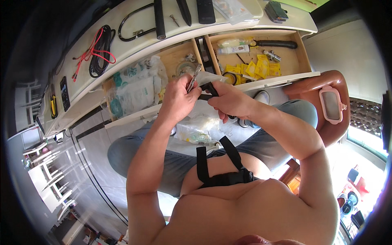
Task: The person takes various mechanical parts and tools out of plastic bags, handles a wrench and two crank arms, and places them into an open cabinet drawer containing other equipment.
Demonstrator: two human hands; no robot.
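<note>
My left hand [180, 99] holds a slim silvery tool [194, 78], pointing up and away between thumb and fingers; its exact kind is unclear. In my right hand [234, 99] is a black strap-like piece [211, 88], with a dark end showing below the fingers. A black band of it reaches across to my left fingertips, which seem to pinch it. Both hands are close together over the fronts of two pulled-out drawers. Just beyond my left hand, the left drawer [174, 56] holds clear plastic bags [137, 87] and a roll of clear tape [185, 68].
In the right drawer [301, 52] lie yellow sachets [261, 65], a white tube [234, 49], a chrome fitting [272, 56] and a black tape roll [230, 78]. The cabinet top bears coiled cables [101, 50], a remote control [205, 11] and a phone [64, 93]. A brown stool [333, 81] stands at right.
</note>
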